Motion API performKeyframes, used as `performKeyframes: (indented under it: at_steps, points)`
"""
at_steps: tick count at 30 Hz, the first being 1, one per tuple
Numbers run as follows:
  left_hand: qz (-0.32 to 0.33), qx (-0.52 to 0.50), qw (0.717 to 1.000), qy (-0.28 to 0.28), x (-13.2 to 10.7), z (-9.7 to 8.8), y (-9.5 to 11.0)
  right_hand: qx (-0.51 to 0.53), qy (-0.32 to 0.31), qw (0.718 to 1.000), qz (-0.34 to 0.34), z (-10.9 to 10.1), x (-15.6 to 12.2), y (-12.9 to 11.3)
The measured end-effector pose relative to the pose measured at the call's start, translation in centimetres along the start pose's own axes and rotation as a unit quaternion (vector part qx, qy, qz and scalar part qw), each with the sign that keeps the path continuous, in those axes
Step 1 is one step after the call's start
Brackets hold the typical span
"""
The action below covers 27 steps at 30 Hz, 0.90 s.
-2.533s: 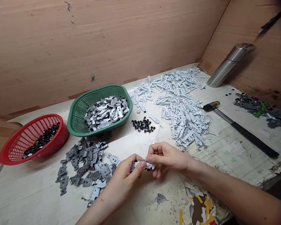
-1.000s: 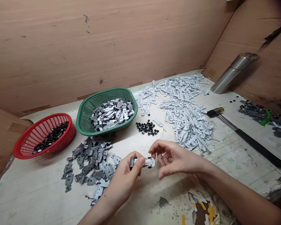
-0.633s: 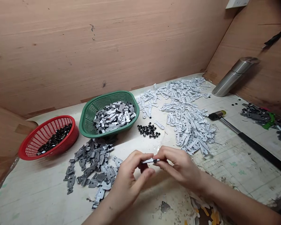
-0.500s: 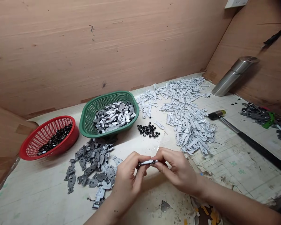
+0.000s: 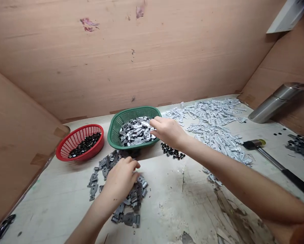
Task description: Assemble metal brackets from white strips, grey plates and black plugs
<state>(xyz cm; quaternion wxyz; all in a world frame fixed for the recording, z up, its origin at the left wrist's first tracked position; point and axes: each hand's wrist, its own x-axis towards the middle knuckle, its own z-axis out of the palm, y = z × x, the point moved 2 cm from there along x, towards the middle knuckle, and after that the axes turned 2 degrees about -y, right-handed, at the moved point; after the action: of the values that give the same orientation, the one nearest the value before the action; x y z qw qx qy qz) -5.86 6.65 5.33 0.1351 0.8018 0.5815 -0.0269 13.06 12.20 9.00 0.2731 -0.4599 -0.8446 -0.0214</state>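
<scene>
My right hand (image 5: 167, 130) reaches over the right rim of the green basket (image 5: 111, 134). Its thumb and fingers close around a small white metal part (image 5: 152, 129), just above similar parts in the basket. My left hand (image 5: 124, 174) hovers low over a heap of grey metal plates (image 5: 134, 198). Its fingers are curled, with thumb and forefinger apart, and nothing shows between them. A small pile of black pieces (image 5: 172, 151) lies below my right forearm. White metal parts (image 5: 218, 135) spread widely behind that arm, which hides some of them.
At left stands a red basket (image 5: 62, 157) of shiny black pieces. A hammer (image 5: 271, 161) with a black handle lies at right, near a leaning steel cylinder (image 5: 271, 106). Dark metal pieces (image 5: 300, 147) lie at the right edge. Cardboard walls (image 5: 179, 67) enclose the worktop.
My hands have parted. The right moved up and left to the green basket with the white part; the left moved left over the grey plates. The view has shifted, too.
</scene>
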Motion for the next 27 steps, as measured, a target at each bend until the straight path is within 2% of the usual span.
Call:
performKeyframes:
  at_steps: [3,8,10,12,15,18,20,24,25,27]
  points:
    - [0.019,0.016,0.998,-0.059,-0.2,1.1,0.8,-0.005,-0.025,0.999,0.031,1.1,-0.4,1.6]
    - [0.060,-0.065,0.991,-0.097,0.5,2.8,1.9,-0.015,-0.060,0.983,0.174,1.5,-6.8,6.7]
    - [0.115,-0.096,0.985,-0.088,0.8,3.5,2.5,-0.022,-0.086,0.978,0.189,1.6,-8.8,8.3]
    - [0.196,-0.110,0.972,-0.069,0.9,4.3,3.2,-0.022,-0.110,0.975,0.194,2.0,-10.0,9.1]
    - [0.308,-0.138,0.940,-0.042,0.8,5.2,4.0,-0.019,-0.133,0.973,0.189,2.7,-10.4,9.2]
    - [0.361,-0.182,0.914,-0.035,0.5,5.6,4.1,-0.020,-0.146,0.972,0.182,3.3,-9.8,9.2]
    - [0.334,-0.206,0.920,-0.020,0.4,5.5,4.1,-0.032,-0.148,0.972,0.182,3.7,-9.0,9.4]
    - [0.147,-0.169,0.973,0.047,0.2,5.2,4.1,-0.066,-0.164,0.970,0.167,5.1,-6.5,10.0]
    - [0.113,-0.144,0.982,0.049,0.2,5.2,4.2,-0.073,-0.175,0.969,0.157,5.5,-5.9,10.0]
    - [0.093,-0.115,0.988,0.034,0.2,5.5,4.3,-0.089,-0.197,0.966,0.138,6.2,-5.0,9.9]
